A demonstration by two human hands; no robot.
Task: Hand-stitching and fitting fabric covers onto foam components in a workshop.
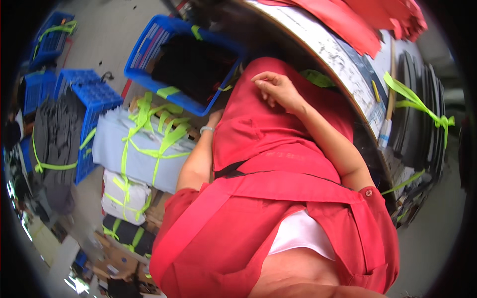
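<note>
Pale blue-grey wrapped bundle (141,149) tied with neon-green straps, left of centre | smaller white wrapped bundle (124,196) just below it, same straps | black strapped bundle (126,233) lower still | no screens or signs visible

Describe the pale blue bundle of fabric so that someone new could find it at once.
Start at the big blue crate holding dark cloth, left of the red garment under the right hand. Just below its near edge lies the pale blue bundle. Unlike the smaller white bundle and black bundle beneath it, it is broad, light blue, and crossed with neon-green ties.
</note>
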